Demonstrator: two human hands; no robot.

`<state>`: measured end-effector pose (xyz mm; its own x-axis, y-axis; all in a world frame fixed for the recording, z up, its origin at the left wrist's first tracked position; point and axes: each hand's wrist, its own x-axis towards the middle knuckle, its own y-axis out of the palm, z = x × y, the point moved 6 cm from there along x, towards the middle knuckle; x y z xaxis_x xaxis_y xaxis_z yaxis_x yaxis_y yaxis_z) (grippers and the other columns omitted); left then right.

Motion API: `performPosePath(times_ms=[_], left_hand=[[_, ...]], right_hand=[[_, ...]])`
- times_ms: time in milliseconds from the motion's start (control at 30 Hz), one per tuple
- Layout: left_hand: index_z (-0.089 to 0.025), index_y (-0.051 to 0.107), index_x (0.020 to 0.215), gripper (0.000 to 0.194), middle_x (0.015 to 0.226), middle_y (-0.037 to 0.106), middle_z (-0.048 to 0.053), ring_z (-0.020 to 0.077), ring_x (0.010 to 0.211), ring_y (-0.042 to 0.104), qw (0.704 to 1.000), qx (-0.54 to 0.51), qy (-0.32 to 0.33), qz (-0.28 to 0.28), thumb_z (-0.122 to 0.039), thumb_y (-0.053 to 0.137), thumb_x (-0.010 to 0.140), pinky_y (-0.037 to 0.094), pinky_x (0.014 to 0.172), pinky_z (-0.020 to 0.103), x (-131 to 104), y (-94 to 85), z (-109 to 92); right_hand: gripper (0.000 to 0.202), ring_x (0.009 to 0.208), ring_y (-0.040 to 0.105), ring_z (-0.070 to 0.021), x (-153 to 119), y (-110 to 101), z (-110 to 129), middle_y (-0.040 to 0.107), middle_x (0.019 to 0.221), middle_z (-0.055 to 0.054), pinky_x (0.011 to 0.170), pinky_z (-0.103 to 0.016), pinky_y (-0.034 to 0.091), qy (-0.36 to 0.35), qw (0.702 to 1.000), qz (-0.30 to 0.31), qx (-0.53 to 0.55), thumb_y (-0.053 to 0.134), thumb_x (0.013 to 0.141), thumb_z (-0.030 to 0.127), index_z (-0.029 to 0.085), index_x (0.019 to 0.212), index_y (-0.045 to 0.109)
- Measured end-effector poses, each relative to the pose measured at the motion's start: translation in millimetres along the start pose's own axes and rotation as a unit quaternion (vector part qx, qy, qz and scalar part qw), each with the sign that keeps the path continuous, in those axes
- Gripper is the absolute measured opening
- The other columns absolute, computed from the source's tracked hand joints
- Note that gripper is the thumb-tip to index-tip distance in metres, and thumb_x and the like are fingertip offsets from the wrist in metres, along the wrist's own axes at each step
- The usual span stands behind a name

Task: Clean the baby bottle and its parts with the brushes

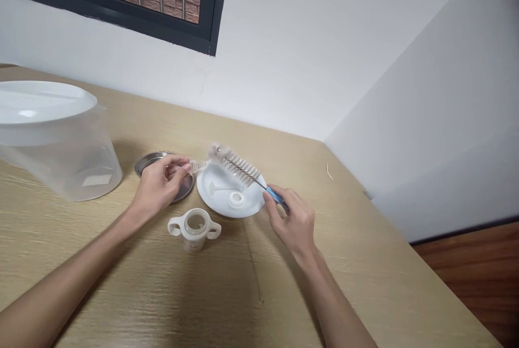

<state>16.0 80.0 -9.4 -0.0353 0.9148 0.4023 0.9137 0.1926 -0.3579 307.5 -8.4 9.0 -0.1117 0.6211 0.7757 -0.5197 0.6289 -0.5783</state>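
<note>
My right hand (294, 218) is closed around the blue handle of a bottle brush (241, 168), its white bristles pointing up and left above a white plate (259, 205). Between the fingertips of my left hand (160, 183) is a bottle nipple (198, 167), small and clear, close to the brush's tip; whether they touch I cannot tell. On the plate lie a white ring (236, 200) and a thin white stemmed piece (214, 188). A two-handled baby bottle (193, 232) stands upright without a lid in front of the plate.
Partly under my left hand is a round metal dish (186, 190). A large translucent container (81, 159) with a white lid stands at the left. One thin wire-like rod (252, 261) lies before the plate, and a small thin strip (329, 172) lies near the table's right edge.
</note>
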Motion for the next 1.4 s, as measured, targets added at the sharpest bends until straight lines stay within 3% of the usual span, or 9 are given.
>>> performPosePath(times_ms=[267,567,700,800,933,1133,1267,1400], left_hand=[[-0.02,0.068,0.103,0.032,0.098,0.076,0.009,0.0247,0.081,0.073,1.0,0.0,0.012,0.004,-0.047,0.063,0.087,0.057,0.073,0.034,-2.3,1.4,-2.7],[-0.02,0.068,0.104,0.029,0.101,0.075,0.009,0.0241,0.083,0.072,1.0,-0.003,0.021,0.004,-0.044,0.063,0.088,0.057,0.075,0.035,-1.8,2.2,0.0],[-0.02,0.068,0.103,0.029,0.097,0.076,0.009,0.0247,0.081,0.072,1.0,0.006,0.019,0.007,-0.044,0.063,0.087,0.057,0.075,0.036,-1.7,2.7,0.6],[-0.021,0.068,0.104,0.027,0.099,0.077,0.008,0.0251,0.084,0.073,1.0,0.007,0.018,0.008,-0.042,0.063,0.088,0.057,0.077,0.036,-2.5,2.3,-0.8],[-0.021,0.068,0.104,0.027,0.104,0.076,0.01,0.0262,0.087,0.073,1.0,-0.002,0.014,0.003,-0.041,0.064,0.087,0.058,0.078,0.037,-3.1,1.4,-1.6],[-0.022,0.068,0.102,0.026,0.104,0.075,0.008,0.0246,0.084,0.073,1.0,0.008,0.018,-0.001,-0.042,0.065,0.087,0.057,0.075,0.036,-1.9,0.8,-2.0],[-0.022,0.069,0.102,0.026,0.101,0.076,0.008,0.0243,0.083,0.073,0.999,0.029,0.012,-0.004,-0.043,0.064,0.088,0.056,0.072,0.034,-2.4,-0.1,-3.3],[-0.02,0.068,0.103,0.028,0.103,0.076,0.009,0.025,0.086,0.073,1.0,0.01,0.015,-0.006,-0.044,0.063,0.088,0.057,0.075,0.035,-3.2,0.2,-3.9]], right_hand=[[0.02,0.071,0.066,-0.0153,-1.4,7.9,10.5,0.071,0.082,-0.004,0.066,-0.027,0.05,-0.054,0.998,0.034,-0.02,0.063,0.092,0.02,0.018,0.112,0.067],[0.022,0.068,0.064,-0.0142,0.0,-1.4,3.6,0.07,0.079,-0.003,0.065,-0.026,0.048,-0.047,0.997,0.002,-0.066,0.066,0.09,0.02,0.018,0.111,0.068],[0.022,0.069,0.064,-0.0147,0.2,-5.7,7.2,0.07,0.08,-0.004,0.066,-0.027,0.049,-0.046,0.998,-0.025,-0.037,0.065,0.09,0.018,0.018,0.112,0.067],[0.026,0.07,0.065,-0.0143,-1.1,-2.8,12.2,0.071,0.084,-0.004,0.067,-0.026,0.05,-0.073,0.997,-0.009,-0.022,0.066,0.089,0.017,0.019,0.116,0.065],[0.025,0.072,0.067,-0.0141,-2.7,3.4,12.8,0.073,0.085,-0.004,0.067,-0.025,0.049,-0.105,0.992,0.025,-0.071,0.064,0.091,0.019,0.02,0.116,0.066],[0.024,0.069,0.066,-0.0147,0.4,-1.3,4.0,0.071,0.081,-0.003,0.065,-0.026,0.046,-0.091,0.987,0.01,-0.134,0.064,0.091,0.021,0.019,0.115,0.067],[0.025,0.071,0.066,-0.0148,-0.4,-6.7,5.3,0.071,0.083,-0.004,0.067,-0.027,0.048,-0.072,0.993,-0.029,-0.093,0.064,0.09,0.019,0.019,0.115,0.066],[0.026,0.071,0.067,-0.0138,-2.7,0.5,13.1,0.073,0.084,-0.003,0.066,-0.026,0.048,-0.121,0.99,0.008,-0.076,0.063,0.091,0.018,0.02,0.117,0.064]])
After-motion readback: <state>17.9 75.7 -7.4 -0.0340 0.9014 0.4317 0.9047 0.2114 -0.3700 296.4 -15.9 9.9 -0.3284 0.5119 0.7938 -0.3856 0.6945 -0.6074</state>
